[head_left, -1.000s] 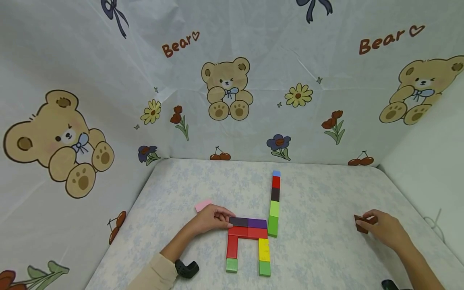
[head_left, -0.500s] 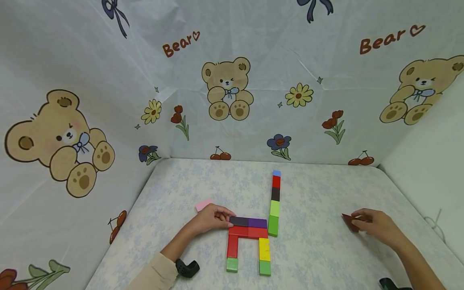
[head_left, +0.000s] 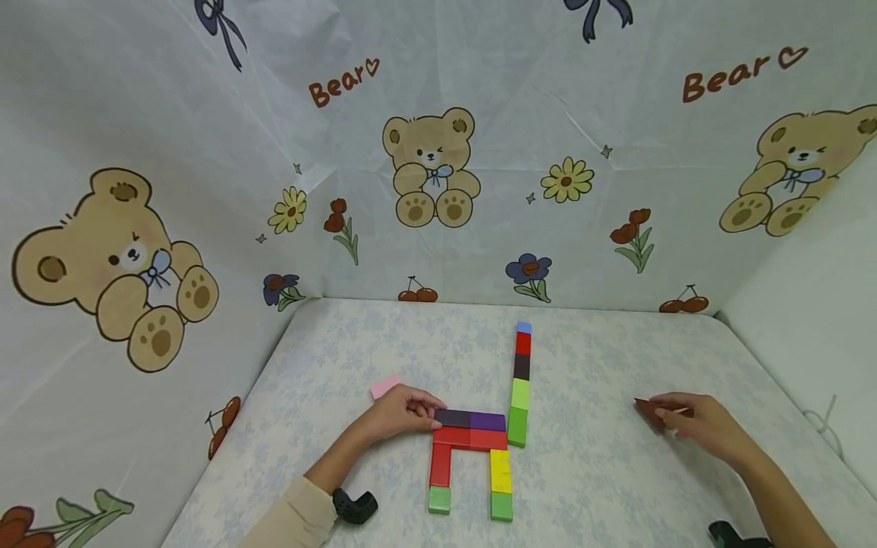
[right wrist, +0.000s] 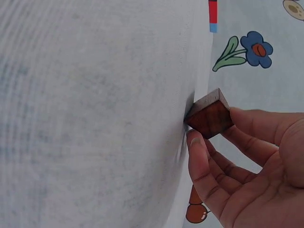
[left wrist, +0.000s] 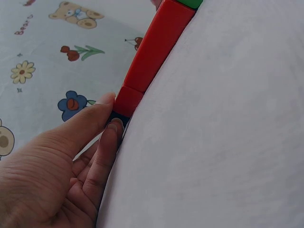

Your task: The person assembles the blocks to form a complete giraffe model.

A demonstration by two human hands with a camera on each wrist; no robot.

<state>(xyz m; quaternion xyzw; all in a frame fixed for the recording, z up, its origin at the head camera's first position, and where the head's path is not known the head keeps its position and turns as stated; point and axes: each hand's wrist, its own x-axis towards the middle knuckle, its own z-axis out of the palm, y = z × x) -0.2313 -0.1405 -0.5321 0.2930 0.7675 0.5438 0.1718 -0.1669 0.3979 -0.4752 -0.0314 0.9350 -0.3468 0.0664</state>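
Observation:
My left hand (head_left: 404, 411) pinches the left end of a black block (head_left: 452, 418), which lies against a purple block (head_left: 487, 422). In the left wrist view, thumb and finger meet at the dark block end (left wrist: 117, 117), beside the red blocks (left wrist: 156, 47). Two red blocks (head_left: 469, 438) lie just below, over a red leg block (head_left: 440, 464) and a yellow block (head_left: 500, 472), each ending in a green block. Off to the right, my right hand (head_left: 702, 426) pinches a brown wooden block (right wrist: 212, 118) between thumb and fingers; it is tilted, one corner close to the tabletop.
A column of blocks, green (head_left: 518, 426), light green, black, red and blue, runs toward the back beside the purple block. A pink block (head_left: 386, 386) lies behind my left hand, partly covered. Bear-printed cloth (head_left: 438, 251) stands along the table's back and left.
My right hand has moved left with the brown wooden block, which has turned in the fingers' hold. The left hand and the laid blocks have stayed in place.

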